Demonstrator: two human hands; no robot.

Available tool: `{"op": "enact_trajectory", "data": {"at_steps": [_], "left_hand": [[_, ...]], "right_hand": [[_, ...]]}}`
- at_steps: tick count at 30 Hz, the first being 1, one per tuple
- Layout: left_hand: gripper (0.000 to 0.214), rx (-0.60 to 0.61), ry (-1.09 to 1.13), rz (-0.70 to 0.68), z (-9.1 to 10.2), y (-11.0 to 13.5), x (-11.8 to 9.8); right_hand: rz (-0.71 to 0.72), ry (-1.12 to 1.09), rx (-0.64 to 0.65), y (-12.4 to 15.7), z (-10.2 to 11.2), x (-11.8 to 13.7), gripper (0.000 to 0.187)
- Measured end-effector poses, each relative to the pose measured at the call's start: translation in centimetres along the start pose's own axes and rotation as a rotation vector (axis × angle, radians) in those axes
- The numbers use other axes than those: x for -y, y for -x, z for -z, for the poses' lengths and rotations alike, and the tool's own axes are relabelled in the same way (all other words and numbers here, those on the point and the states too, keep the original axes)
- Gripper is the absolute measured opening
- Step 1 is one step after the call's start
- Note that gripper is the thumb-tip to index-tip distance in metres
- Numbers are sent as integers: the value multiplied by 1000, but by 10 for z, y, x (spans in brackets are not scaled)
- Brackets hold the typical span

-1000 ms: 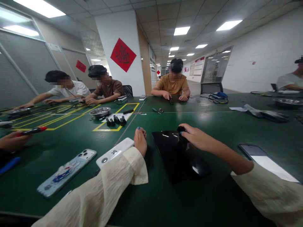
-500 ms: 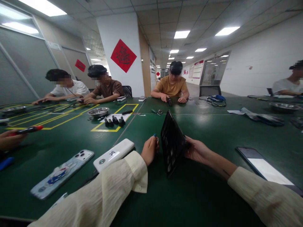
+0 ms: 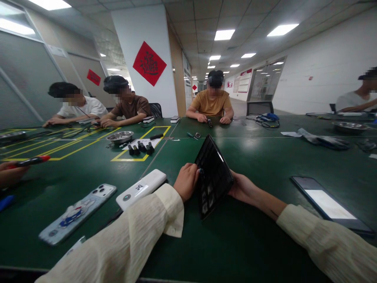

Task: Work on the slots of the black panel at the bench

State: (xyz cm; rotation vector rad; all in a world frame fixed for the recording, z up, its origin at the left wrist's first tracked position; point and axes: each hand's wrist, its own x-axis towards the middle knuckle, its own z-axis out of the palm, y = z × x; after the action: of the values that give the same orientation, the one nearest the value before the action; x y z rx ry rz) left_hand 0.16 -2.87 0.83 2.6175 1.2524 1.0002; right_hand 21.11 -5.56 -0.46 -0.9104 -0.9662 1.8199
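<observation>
My right hand (image 3: 241, 185) grips the right side of a flat black rectangular case (image 3: 216, 173), fingers mostly hidden behind it. The case stands tilted above the green table (image 3: 253, 251), its glossy face turned left and showing rows of paler shapes I cannot make out. My left hand (image 3: 186, 181) has its fingers curled together against the left part of that face. A small blue-teal spot shows at its fingertips; whether it is a held piece or a fingernail is unclear.
Left of my arm lie a white device marked 26 (image 3: 141, 189) and a patterned phone (image 3: 78, 214). A lit phone (image 3: 330, 204) lies right. Beyond are black cylindrical parts (image 3: 141, 148), a metal bowl (image 3: 120, 137) and seated co-workers. A co-worker's hand (image 3: 14, 173) holds a red-and-black tool.
My left hand has gone from beside the black case to touching its face. The case has turned slightly, showing more of that face. The view has shifted a little.
</observation>
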Motion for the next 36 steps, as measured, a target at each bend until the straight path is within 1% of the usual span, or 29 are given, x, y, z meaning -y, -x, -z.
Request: {"op": "enact_trajectory", "data": {"at_steps": [3, 5, 7, 10, 13, 18, 23, 26, 30, 36], "left_hand": [[28, -5, 21, 3, 0, 0, 0], [29, -12, 32, 16, -1, 0, -1], [30, -4, -20, 17, 0, 1, -2], [29, 26, -157, 1, 1, 1, -5], [30, 52, -192, 16, 2, 1, -6], [33, 24, -78, 101, -1, 2, -2], [33, -25, 172, 193, -7, 4, 3], [34, -57, 305, 208, -10, 5, 4], [34, -63, 293, 172, -9, 6, 3], [33, -18, 138, 134, -7, 5, 0]], "right_hand": [[-13, -74, -1, 2, -3, 2, 24], [-16, -114, 9, 2, -4, 2, 28], [-3, -140, 40, 3, -4, 2, 36], [14, -151, 73, 3, -4, 2, 47], [18, -158, 83, 4, -5, 2, 53], [20, -173, 87, 4, -6, 2, 51], [24, -140, 59, 4, -4, 1, 51], [10, -133, 27, 4, -5, 2, 52], [0, -142, 39, 4, -6, 3, 53], [24, -121, 65, 3, -4, 2, 53]]}}
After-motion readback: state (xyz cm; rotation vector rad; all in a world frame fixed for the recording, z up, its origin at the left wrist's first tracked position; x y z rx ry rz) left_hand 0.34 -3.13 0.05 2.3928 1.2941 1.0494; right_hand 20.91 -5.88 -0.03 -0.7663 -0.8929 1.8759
